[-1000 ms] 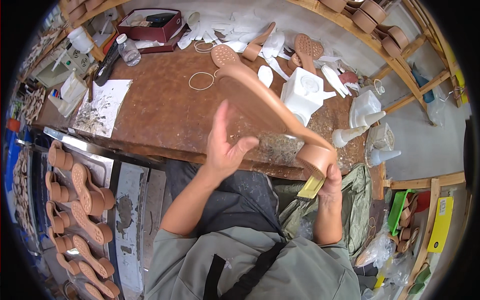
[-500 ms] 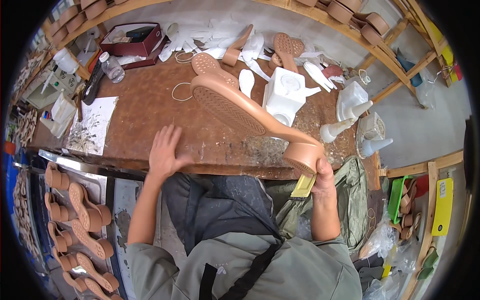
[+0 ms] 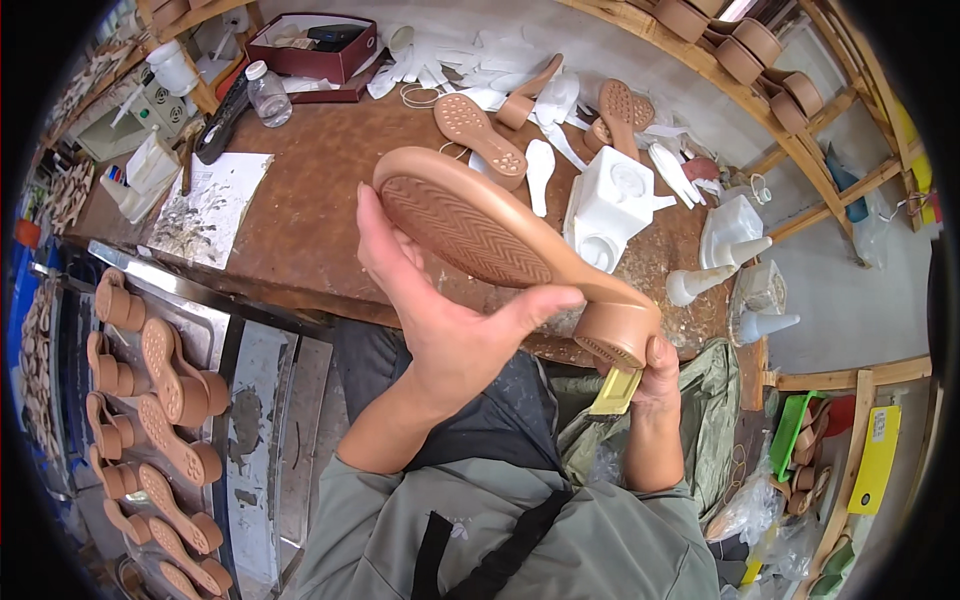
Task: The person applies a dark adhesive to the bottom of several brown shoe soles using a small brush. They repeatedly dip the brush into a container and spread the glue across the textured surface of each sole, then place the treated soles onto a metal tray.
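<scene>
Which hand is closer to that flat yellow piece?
The right. The right hand has the flat yellow piece in its grip, below the sole's heel. The left hand is farther off, to its left, spread beside the sole.

My left forearm (image 3: 385, 428) angles inward; left hand (image 3: 452, 345) is across the front edge of the worktop (image 3: 325, 180), thumb spread wide from extended fingers. Right forearm (image 3: 655, 455) points straight ahead; right hand (image 3: 657, 376) near that edge, fingers curled in a grip.
</scene>
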A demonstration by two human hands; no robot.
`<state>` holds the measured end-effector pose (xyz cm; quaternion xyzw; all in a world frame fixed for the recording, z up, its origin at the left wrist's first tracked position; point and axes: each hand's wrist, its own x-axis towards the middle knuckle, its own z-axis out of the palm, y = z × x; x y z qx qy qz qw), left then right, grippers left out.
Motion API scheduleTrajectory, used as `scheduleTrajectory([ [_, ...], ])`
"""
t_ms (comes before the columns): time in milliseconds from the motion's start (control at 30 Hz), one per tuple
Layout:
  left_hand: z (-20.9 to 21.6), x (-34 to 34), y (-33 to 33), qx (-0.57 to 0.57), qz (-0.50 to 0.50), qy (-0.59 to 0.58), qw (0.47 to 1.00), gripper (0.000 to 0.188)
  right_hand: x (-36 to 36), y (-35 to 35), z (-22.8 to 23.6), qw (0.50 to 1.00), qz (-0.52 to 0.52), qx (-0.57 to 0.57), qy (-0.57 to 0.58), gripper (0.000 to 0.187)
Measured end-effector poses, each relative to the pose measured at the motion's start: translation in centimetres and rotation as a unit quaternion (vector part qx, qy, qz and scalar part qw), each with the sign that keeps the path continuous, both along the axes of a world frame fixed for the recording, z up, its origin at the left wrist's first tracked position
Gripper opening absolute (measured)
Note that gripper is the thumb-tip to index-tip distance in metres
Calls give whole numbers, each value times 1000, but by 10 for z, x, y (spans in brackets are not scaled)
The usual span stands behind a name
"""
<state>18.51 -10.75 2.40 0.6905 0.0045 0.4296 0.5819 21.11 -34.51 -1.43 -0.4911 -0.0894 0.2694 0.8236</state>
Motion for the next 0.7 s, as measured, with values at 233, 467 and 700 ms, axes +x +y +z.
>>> scheduleTrajectory([
  [233, 19, 0, -1, -217, -112, -73, 967, 103, 1, -1, 1, 1000, 7, -1, 18, 90],
  [467, 14, 3, 4, -55, -8, -83, 995, 73, 1, -4, -10, 979, 59, 154, 122, 78],
  [700, 12, 1, 5, -2, 5, -29, 1000, 97, -3, -1, 2, 998, 12, 36, 47, 80],
])
